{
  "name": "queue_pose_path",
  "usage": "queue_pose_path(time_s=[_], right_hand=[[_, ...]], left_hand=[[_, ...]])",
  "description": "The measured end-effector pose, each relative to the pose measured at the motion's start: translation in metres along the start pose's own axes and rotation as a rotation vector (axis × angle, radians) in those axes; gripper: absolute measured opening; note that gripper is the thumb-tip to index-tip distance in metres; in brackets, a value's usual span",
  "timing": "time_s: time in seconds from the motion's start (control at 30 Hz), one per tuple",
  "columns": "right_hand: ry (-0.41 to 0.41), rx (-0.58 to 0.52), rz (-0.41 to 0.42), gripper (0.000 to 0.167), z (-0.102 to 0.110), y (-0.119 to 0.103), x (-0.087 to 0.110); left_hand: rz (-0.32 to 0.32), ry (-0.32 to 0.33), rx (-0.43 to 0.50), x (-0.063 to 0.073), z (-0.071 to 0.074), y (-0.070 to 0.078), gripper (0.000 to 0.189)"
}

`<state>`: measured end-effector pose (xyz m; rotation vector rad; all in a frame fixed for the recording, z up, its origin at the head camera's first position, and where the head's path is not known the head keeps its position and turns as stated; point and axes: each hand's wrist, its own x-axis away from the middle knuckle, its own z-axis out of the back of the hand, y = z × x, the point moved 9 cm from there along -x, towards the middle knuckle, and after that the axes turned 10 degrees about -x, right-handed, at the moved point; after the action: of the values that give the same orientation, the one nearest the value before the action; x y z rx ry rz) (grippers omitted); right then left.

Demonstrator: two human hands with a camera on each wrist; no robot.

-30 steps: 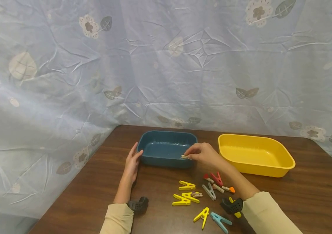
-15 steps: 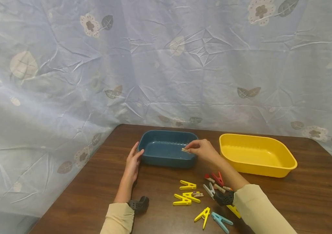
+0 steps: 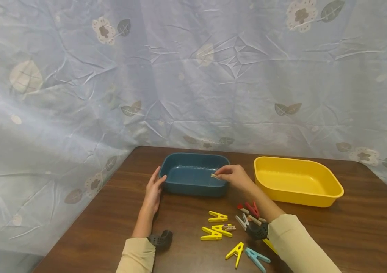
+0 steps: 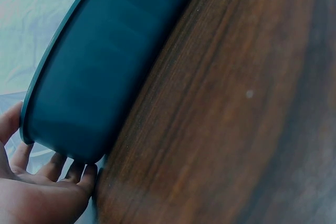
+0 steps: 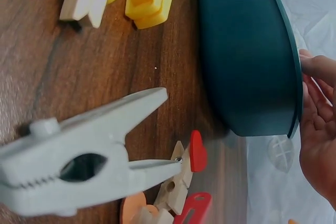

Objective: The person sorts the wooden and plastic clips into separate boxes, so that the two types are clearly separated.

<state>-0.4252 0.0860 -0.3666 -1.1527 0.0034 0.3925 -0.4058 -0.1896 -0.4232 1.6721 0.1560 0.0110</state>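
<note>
In the head view my left hand [image 3: 153,193] rests against the left end of the blue basin [image 3: 193,190], thumb at its rim. The left wrist view shows these fingers [image 4: 52,167] touching the basin's outer wall. My right hand [image 3: 235,177] pinches a small pale wooden clothespin [image 3: 214,176] between thumb and fingertips, over the right side of the basin. In the right wrist view this hand [image 5: 318,129] reaches past the rim, and the clothespin is hidden behind it.
Yellow clothespins [image 3: 211,233], a light blue one [image 3: 256,258], a grey one [image 3: 242,221], a red one [image 3: 253,209] and several wooden ones lie on the brown table [image 3: 183,223]. A yellow basin [image 3: 299,194] stands to the right. A floral curtain [image 3: 193,94] hangs behind.
My right hand has moved slightly up and forward with the clothespin, from the basin's front rim to over its inside. The left hand has stayed at the basin's end.
</note>
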Motion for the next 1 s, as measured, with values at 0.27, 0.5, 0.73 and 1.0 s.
queue_pose_path(time_s=[0.27, 0.5, 0.73, 1.0], right_hand=[[0.014, -0.060, -0.029, 0.013, 0.0006, 0.0041, 0.0008], [0.019, -0.073, -0.017, 0.013, 0.0017, 0.0013, 0.0028], [0.031, -0.058, -0.030, 0.012, 0.0022, 0.0023, 0.0011], [0.043, -0.056, -0.052, 0.011, 0.0039, 0.0073, 0.0011]], left_hand=[[0.002, -0.001, -0.013, -0.0003, 0.0012, 0.0014, 0.056], [0.002, -0.010, 0.003, 0.0021, -0.0011, 0.0047, 0.056], [-0.005, -0.004, -0.014, 0.0001, 0.0000, 0.0039, 0.055], [0.000, -0.003, -0.008, 0.0011, -0.0005, 0.0002, 0.056]])
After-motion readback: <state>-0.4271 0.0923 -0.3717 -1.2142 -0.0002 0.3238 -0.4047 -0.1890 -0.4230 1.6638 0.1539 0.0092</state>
